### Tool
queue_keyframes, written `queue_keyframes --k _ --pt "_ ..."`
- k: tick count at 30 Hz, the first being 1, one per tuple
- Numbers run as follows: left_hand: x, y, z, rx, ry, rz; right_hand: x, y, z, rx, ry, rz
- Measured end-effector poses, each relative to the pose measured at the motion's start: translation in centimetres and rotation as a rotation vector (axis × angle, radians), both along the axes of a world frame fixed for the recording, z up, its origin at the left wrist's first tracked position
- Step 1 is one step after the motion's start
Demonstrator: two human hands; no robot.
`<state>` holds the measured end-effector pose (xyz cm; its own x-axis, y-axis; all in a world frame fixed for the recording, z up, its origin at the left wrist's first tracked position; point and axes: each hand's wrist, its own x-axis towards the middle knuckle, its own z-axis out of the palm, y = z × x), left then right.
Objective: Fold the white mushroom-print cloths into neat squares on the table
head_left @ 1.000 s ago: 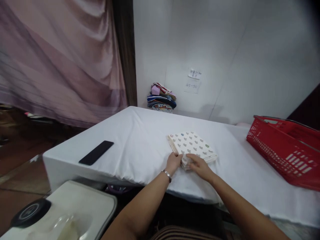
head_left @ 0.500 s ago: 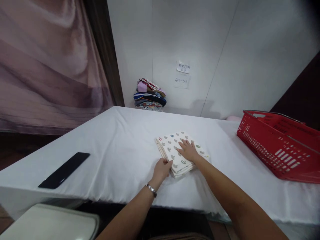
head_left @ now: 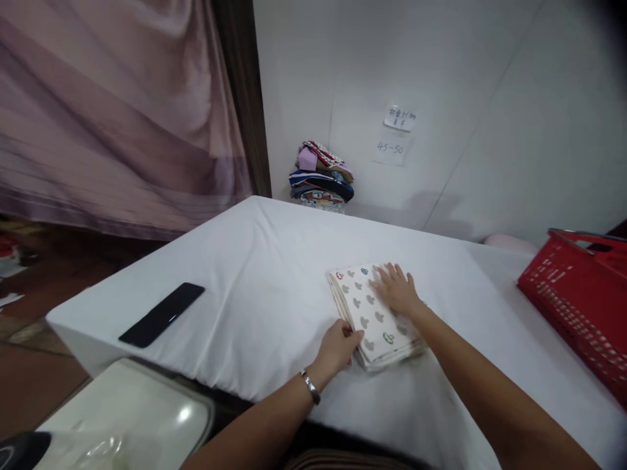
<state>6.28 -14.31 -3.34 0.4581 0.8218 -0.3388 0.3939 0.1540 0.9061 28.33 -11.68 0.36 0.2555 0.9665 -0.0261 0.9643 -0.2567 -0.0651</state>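
Note:
A folded white cloth [head_left: 365,310] printed with grey mushroom-like shapes and a few coloured ones lies on the white-covered table [head_left: 274,287]. Its layers show along the left edge. At the near left edge, my left hand [head_left: 337,346] pinches the layers between thumb and fingers; a silver bracelet is on that wrist. My right hand [head_left: 398,290] rests flat on top of the cloth toward its right side, fingers spread, and covers part of the print.
A black phone-like slab [head_left: 161,314] lies on the table's left part. At the right stands a red basket [head_left: 582,294]. A stack of folded fabrics [head_left: 321,175] sits by the wall below paper notes [head_left: 392,149]. A pale stool-like surface [head_left: 142,405] is at the lower left.
The view has turned left, so everything sits further right in the picture. My right hand lies a little further toward the cloth's right side; my left hand still pinches its edge.

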Motion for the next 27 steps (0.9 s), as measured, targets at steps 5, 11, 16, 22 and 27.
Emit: queue_keyframes --k 5,11,16,22,27 --pt "0.0 -0.1 -0.1 -0.018 -0.012 -0.021 -5.3 4.2 -0.1 0.012 0.097 0.287" --pt "-0.2 -0.2 -0.1 0.011 -0.006 -0.02 -6.1 5.7 -2.6 -0.034 0.094 0.324" --pt "-0.3 -0.2 0.0 0.025 0.022 -0.031 -6.1 5.9 -1.9 -0.096 0.184 0.299" --pt "0.0 -0.1 -0.5 0.111 0.057 -0.005 -7.3 6.4 -2.3 -0.089 0.151 0.322" --pt "0.0 -0.1 -0.2 0.085 0.058 0.0 -7.2 5.7 -0.1 -0.144 0.221 0.286"
